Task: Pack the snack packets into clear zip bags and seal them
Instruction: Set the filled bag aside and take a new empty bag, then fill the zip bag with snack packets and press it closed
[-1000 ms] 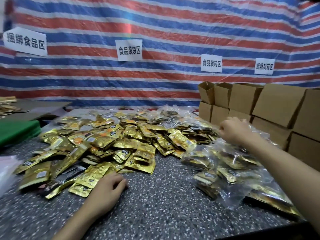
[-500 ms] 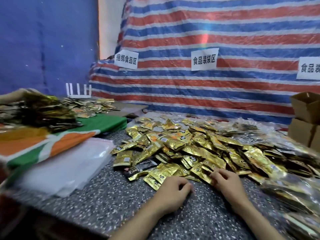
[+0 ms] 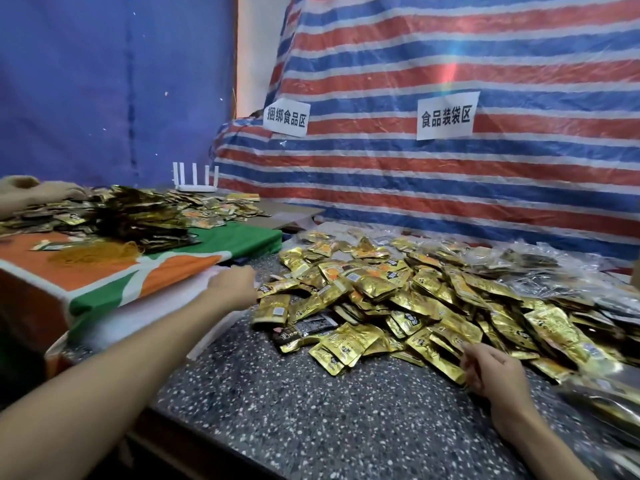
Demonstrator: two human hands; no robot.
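Fetching a bag: reaching left hand onto clear zip bags stacked bench-left; fingers hidden, grip impossible to tell. Resting right hand, fingers loosely curled, empty, beside heaped snack packets. Next, probably: peel off one bag.

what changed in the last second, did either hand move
The left hand left the near edge of the gold packet pile and reached out left to the stack of clear zip bags; a grip is not visible. The right hand came back from the filled bags to the pile's near edge. The pile itself stayed put.
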